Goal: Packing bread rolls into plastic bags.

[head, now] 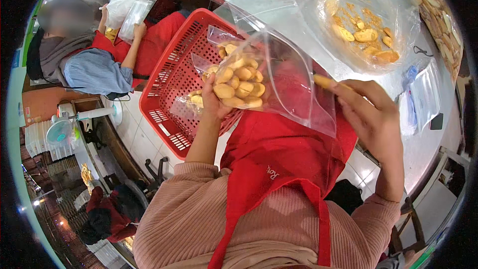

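My left hand (pixel 215 101) supports a clear zip pouch (pixel 287 93) from its filled end. Several golden oval biscuits (pixel 239 84) lie bunched inside, while the pouch's mouth spreads toward the right. Just outside that mouth, my right hand (pixel 368 112) pinches one long golden biscuit (pixel 328 81) between thumb and fingers. Behind the pouch stands a red perforated plastic basket (pixel 149 99) with several filled pouches in it. A large clear plastic bag (pixel 325 41) on the metal table holds loose biscuits and crumbs.
The metal table (pixel 429 157) curves along the right, bearing flat empty pouches (pixel 425 93) and a big bag of biscuits (pixel 438 22). At left a co-worker (pixel 97 63) holds plastic bags. A white fan (pixel 61 129) and another person (pixel 112 213) are further off.
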Available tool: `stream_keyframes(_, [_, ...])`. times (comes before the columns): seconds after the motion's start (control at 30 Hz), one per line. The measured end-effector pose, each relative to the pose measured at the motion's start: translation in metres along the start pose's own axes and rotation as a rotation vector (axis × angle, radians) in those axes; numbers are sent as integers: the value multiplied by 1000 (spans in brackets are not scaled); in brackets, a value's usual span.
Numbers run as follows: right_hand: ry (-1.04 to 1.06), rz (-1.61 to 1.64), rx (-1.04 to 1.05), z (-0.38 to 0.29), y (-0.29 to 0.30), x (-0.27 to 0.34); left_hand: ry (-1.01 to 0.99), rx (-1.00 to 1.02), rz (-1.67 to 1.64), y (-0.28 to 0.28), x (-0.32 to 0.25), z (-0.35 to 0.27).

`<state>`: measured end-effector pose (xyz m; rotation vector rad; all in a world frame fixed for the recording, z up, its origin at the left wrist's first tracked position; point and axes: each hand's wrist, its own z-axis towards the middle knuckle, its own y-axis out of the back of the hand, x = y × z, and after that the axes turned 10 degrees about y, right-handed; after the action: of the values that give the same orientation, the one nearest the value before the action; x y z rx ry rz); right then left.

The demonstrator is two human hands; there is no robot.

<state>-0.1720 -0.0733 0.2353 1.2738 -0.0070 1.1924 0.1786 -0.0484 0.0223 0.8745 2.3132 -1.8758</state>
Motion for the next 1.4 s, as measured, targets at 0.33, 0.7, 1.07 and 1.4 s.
stream_keyframes(0.33, [-152,233,147,-13,-1,-10,-83,-99,47,-28,19,10])
stream_keyframes(0.7, [-1247,1346,127,-111,-65,-46,172,-125,744,3,56,-12])
stream_keyframes(1.07, [-1087,1484,37,-120,-109,-20,259,-170,274,-28,72,-29])
stream_keyframes(1.4, [-782,1301,138,-119,-114,7,99,72,492,-84,76,-29])
